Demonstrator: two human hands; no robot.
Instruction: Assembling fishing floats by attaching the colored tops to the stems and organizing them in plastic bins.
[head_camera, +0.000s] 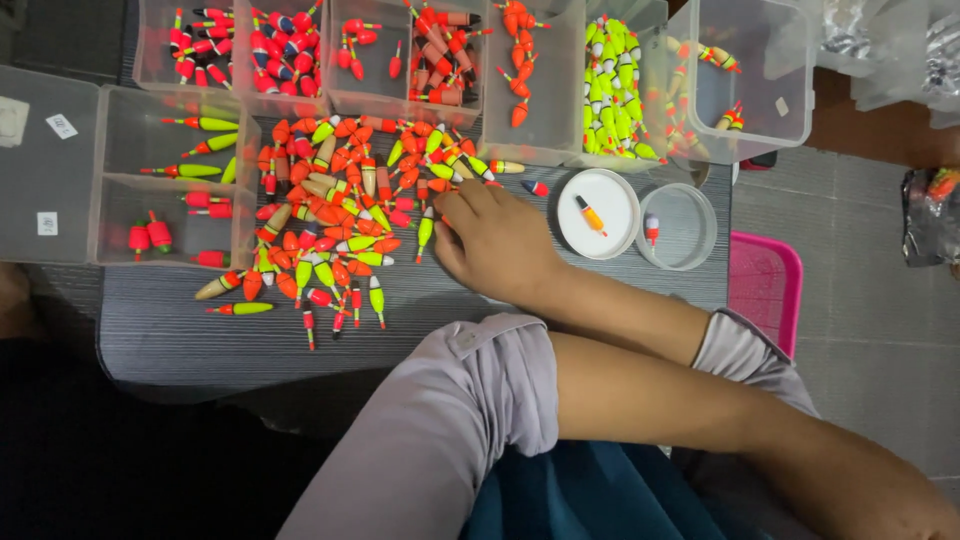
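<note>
Head view: dark table (560, 290); clear compartment boxes (170, 180) from nine to one o'clock; loose fishing floats (340, 215) piled centre-left; right hand (495, 240) rests palm-down at the pile's three o'clock edge, grip hidden. Left hand unseen.

— How many clear plastic boxes stand round the table?
— I count eight compartments or boxes: three (170, 190) at the left, four along the far edge (380, 60), and one bigger tub (770, 70) at far right.
— And round dishes?
— Two: a white lid (598, 213) holding one orange float, and a clear round tub (677, 226) holding one small float.
— Loose floats in the heap?
— The heap of floats (330, 220) is too crowded to count exactly; several dozen, orange-red and yellow-green.
— Hands?
— One hand (495, 240) rests at the heap. One pink basket (765, 285) stands at right.
</note>
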